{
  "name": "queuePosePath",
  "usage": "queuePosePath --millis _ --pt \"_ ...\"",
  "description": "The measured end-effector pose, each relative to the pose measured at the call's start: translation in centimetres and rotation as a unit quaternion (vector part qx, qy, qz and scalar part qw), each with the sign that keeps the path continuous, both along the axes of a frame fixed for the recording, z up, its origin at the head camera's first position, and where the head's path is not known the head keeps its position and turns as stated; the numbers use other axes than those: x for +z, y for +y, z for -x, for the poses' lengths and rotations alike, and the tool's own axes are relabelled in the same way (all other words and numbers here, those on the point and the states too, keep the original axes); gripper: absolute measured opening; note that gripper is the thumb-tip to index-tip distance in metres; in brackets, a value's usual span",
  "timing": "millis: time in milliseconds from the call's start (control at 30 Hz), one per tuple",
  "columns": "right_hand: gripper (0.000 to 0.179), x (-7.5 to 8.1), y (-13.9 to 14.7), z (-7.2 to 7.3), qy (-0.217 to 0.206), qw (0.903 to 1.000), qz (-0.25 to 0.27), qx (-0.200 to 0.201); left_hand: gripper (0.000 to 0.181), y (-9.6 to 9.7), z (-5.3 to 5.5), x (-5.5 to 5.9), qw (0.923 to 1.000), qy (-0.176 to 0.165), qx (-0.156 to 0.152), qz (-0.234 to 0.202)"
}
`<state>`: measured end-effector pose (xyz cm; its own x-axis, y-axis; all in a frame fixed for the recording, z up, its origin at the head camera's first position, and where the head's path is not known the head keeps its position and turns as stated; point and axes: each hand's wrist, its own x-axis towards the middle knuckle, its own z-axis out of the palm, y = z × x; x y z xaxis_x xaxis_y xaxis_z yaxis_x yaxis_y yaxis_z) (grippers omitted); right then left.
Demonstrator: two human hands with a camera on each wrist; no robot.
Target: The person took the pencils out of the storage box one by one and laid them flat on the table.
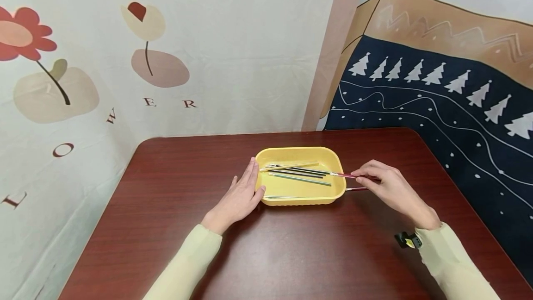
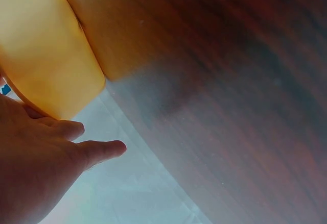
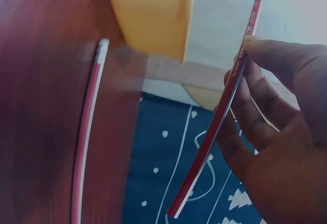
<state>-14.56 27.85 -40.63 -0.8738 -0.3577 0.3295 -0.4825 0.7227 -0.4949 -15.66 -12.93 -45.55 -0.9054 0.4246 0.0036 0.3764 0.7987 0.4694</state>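
A yellow plastic basket (image 1: pixel 300 202) stands on the table with several pencils (image 1: pixel 300 180) lying inside it, some dark, one yellow. My left hand (image 1: pixel 238 199) rests against the basket's left end, its fingers mostly straight along the rim; in the left wrist view the same hand (image 2: pixel 46 157) touches the yellow wall. By the opposite end, my right hand (image 1: pixel 392 190) pinches a red-and-white pencil (image 3: pixel 217 119) between thumb and fingers, its eraser end over the basket's right rim. A second red pencil (image 3: pixel 87 127) lies on the table just right of the basket, partly beneath the right hand.
The dark red-brown wooden table (image 1: pixel 316 253) has its back edge against a wall hanging (image 1: pixel 250 82) with flower prints. A navy hanging (image 1: pixel 416 101) with white trees borders the right side. A small black device (image 1: pixel 408 240) sits at the right wrist.
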Motion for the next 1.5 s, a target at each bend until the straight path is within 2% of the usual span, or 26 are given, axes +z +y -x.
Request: queuePosePath --millis 733,1000,1500 --pt "0.026 -3.1 3.5 -0.8 0.014 0.9997 -0.021 -0.007 0.074 0.2 -0.2 0.0 1.0000 0.007 -0.001 -0.002" --pt "0.025 -3.8 4.1 -0.7 -0.006 0.9993 -0.032 -0.019 0.075 0.2 -0.2 0.1 1.0000 0.006 -0.003 -0.003" --pt "0.023 -4.6 5.1 -0.7 0.003 0.9986 -0.043 -0.031 0.074 0.0 -0.1 0.0 1.0000 0.004 -0.004 -0.003"
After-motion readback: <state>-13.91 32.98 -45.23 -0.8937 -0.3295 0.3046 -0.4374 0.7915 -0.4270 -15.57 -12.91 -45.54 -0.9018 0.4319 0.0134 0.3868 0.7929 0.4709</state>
